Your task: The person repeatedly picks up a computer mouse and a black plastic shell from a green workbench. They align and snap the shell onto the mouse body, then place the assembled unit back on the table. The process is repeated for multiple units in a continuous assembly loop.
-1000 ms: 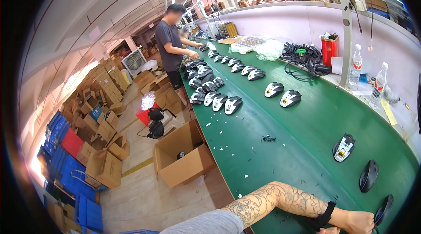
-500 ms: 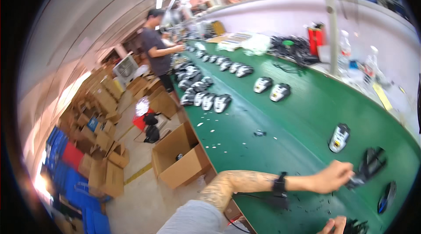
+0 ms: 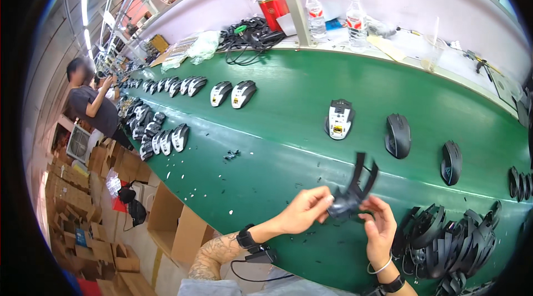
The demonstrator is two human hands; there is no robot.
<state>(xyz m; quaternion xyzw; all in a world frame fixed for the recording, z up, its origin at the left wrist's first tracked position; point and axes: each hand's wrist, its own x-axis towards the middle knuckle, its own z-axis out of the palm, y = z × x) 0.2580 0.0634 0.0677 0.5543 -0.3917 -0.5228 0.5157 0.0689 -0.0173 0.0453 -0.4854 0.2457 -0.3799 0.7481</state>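
Note:
My left hand (image 3: 306, 207) pinches a black mouse shell (image 3: 345, 205) with two long prongs pointing up and away, slightly blurred. At the shell's right edge, my right hand (image 3: 380, 226) has its fingers curved and apart; whether the fingertips touch it is hard to tell. Beyond them stands an opened mouse body (image 3: 339, 119), white inside with a yellow patch. Two black mice (image 3: 398, 136) (image 3: 451, 163) sit to its right. Right of my right hand lies a heap of black mouse shells (image 3: 452, 240).
Rows of opened mice (image 3: 180, 86) run along the green bench (image 3: 288, 102) at left. A cardboard box (image 3: 177, 221) stands below its edge. A co-worker (image 3: 94, 102) stands far left. Bottles (image 3: 355, 21) and tangled cables (image 3: 252, 38) line the back. Small dark scraps (image 3: 231, 154) litter the bench.
My view has swung to the right. My left hand has drawn the black mouse shell in from the right, and my right hand has come up beside it.

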